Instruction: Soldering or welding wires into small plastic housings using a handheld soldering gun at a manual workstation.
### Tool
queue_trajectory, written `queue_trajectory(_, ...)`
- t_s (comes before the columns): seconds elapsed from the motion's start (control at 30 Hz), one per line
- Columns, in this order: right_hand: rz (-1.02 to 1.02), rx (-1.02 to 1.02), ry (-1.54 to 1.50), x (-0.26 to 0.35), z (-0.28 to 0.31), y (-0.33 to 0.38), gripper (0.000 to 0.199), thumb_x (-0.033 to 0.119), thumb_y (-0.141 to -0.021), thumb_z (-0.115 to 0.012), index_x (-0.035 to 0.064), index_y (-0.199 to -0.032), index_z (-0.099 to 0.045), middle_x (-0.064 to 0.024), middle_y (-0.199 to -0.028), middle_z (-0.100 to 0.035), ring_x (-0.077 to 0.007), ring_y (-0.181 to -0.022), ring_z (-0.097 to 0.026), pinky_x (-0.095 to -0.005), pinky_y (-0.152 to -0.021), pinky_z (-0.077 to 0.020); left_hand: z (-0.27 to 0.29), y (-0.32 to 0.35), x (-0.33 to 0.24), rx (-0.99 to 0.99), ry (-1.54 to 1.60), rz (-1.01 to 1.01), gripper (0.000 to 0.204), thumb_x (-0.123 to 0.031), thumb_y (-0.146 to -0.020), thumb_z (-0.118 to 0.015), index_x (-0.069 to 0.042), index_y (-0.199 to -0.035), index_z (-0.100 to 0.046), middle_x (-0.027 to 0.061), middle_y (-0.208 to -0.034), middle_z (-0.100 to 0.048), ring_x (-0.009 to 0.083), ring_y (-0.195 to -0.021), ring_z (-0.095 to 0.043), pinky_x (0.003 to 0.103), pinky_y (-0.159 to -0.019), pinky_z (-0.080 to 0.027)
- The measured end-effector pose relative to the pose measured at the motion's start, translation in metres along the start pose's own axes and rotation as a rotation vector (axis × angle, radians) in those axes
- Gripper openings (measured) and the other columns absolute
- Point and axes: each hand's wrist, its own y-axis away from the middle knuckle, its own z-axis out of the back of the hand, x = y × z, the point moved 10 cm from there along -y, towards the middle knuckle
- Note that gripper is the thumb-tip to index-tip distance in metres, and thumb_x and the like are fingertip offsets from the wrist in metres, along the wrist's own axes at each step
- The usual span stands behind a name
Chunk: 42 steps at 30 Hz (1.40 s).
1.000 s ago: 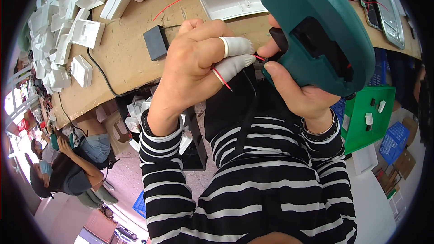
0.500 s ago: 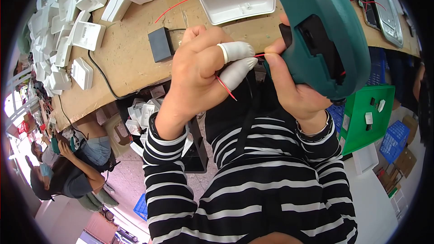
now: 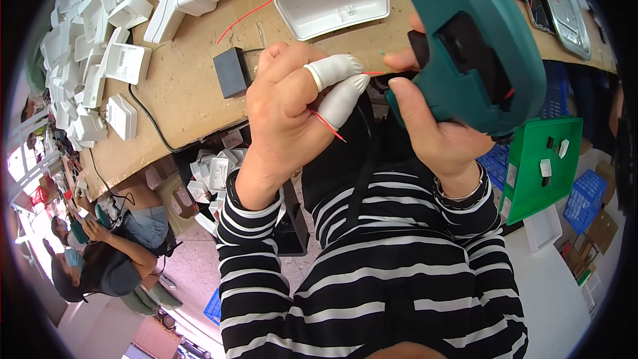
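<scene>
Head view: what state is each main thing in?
Left hand: closed in a pinch
Red wire: pinched in the left hand
Right hand: gripping, thumb extended
Green handheld tool: held in the right hand
White housing: open, hollow side showing
Black box: lying on the table
Green tray: open, small parts inside

Green tool (image 3: 496, 33) — top cut off, right fingers (image 3: 401, 60) (some) hidden behind

A tan worktop (image 3: 181, 70) bears heaped white housings (image 3: 86, 45), an open white case (image 3: 325, 1) and a black box (image 3: 230, 73).
</scene>
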Motion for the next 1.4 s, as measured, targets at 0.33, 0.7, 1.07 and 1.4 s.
queue_trajectory(0.33, -0.072, 0.012, 0.129, -0.011, -0.003, 0.002, 0.036, -0.009, -0.071, -0.061, -0.0056, -0.107, -0.054, -0.0143, -0.097, -0.060, -0.0160, -0.081, -0.059, -0.0270, -0.076, -0.0458, -0.003, 0.001, -0.010, 0.013, -0.075, -0.131, 0.021, -0.005, -0.063, -0.073, -0.006, -0.081, -0.064, 0.0009, -0.065, -0.055, 0.0160, -0.057, -0.051, 0.031, -0.066, -0.034)
queue_trajectory(0.7, -0.007, -0.073, 0.173, 0.020, 0.055, 0.015, 0.050, -0.006, -0.069, -0.060, -0.0111, -0.115, -0.042, -0.0204, -0.099, -0.057, -0.0156, -0.068, -0.057, -0.0256, -0.068, -0.0464, -0.002, -0.012, -0.023, -0.168, -0.546, -0.290, 0.015, -0.011, -0.058, -0.069, -0.011, -0.073, -0.065, 0.0000, -0.081, -0.056, 0.0146, -0.065, -0.050, 0.038, -0.079, -0.026)
queue_trajectory(1.07, -0.280, 0.010, -0.067, 0.016, 0.069, 0.091, 0.051, -0.005, -0.070, -0.060, -0.0099, -0.117, -0.040, -0.0232, -0.112, -0.050, -0.0184, -0.068, -0.057, -0.0264, -0.060, -0.0479, -0.017, -0.042, -0.020, -0.059, -0.827, -0.196, 0.016, -0.015, -0.061, -0.070, -0.011, -0.076, -0.068, 0.0034, -0.097, -0.057, 0.0209, -0.087, -0.050, 0.035, -0.082, -0.029)
queue_trajectory(1.4, -0.120, 0.241, 0.220, 0.030, 0.047, 0.096, 0.054, -0.010, -0.072, -0.055, -0.0089, -0.122, -0.036, -0.0247, -0.118, -0.048, -0.0202, -0.073, -0.058, -0.0286, -0.063, -0.0496, -0.036, -0.046, -0.033, 0.024, -1.026, -0.306, 0.011, -0.008, -0.060, -0.064, -0.005, -0.070, -0.066, 0.0038, -0.100, -0.058, 0.0241, -0.089, -0.051, 0.036, -0.079, -0.032)
